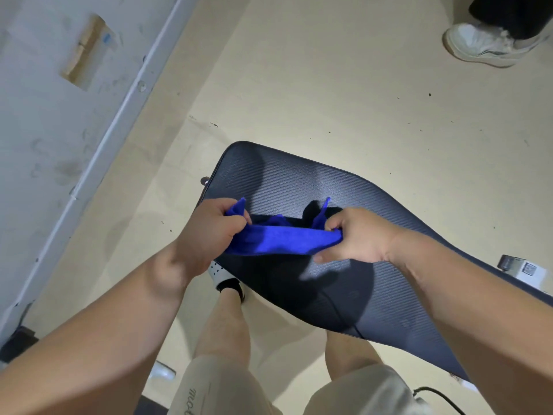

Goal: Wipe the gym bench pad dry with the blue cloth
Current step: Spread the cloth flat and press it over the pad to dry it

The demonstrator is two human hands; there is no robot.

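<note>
Plainly, little writing can be read: a cursive word on the light shorts [206, 393] begins with what looks like "mo" and runs out of view, and a small square code label [528, 268] sits on a white block just beside the right edge of the gym bench pad [299, 181], its pattern too small to make out. There is one pad, dark and finely ribbed, with its rounded far corner toward the wall [45, 130]. There is one blue cloth [284, 242], bunched into a band and stretched between two hands over the pad's far half, near its left edge; a dark shadow lies on the pad under it, and it cannot be told whether the cloth touches the surface. The left hand [209, 232] grips the cloth's left end with its fingers curled round it, a tuft poking up past the knuckles. The right hand [356, 235] pinches the right end, fingers curled, with another corner of cloth standing up beside it. One white sneaker [484, 44] of another person stands on the beige floor [329, 70], well apart from the pad.
</note>
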